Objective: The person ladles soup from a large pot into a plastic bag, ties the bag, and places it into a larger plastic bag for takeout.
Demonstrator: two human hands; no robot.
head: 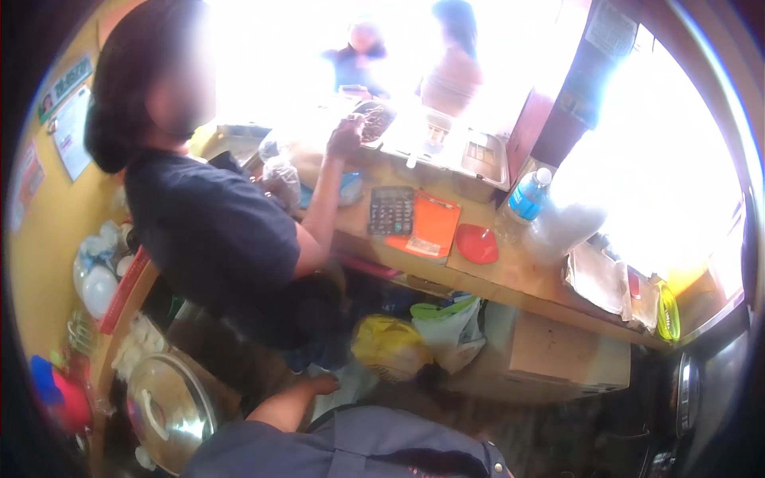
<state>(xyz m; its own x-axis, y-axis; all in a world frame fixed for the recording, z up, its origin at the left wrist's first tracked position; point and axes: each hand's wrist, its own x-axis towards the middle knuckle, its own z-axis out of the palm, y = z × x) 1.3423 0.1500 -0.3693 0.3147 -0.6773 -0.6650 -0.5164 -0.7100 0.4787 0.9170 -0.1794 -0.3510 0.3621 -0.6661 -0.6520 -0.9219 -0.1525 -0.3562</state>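
Observation:
My left hand (323, 383) hangs low in front of my body, near the floor area beside a co-worker's feet; its fingers are blurred. My right hand is out of view. Before me runs a wooden counter (472, 278) with a calculator (391, 210), an orange folder (430, 224), a small red dish (476, 243) and a plastic bottle with a blue label (528, 196). At the left, a co-worker (209, 233) in a dark shirt reaches one hand (346, 136) to a dark food in a tray, the other hand by a clear plastic bag (281, 176).
Metal food trays (485, 158) line the bright window, with two people beyond. Under the counter are a yellow bag (389, 348), a white plastic bag (451, 334) and a cardboard box (568, 349). A large lidded metal pot (167, 412) stands lower left. A green basket (668, 313) is at right.

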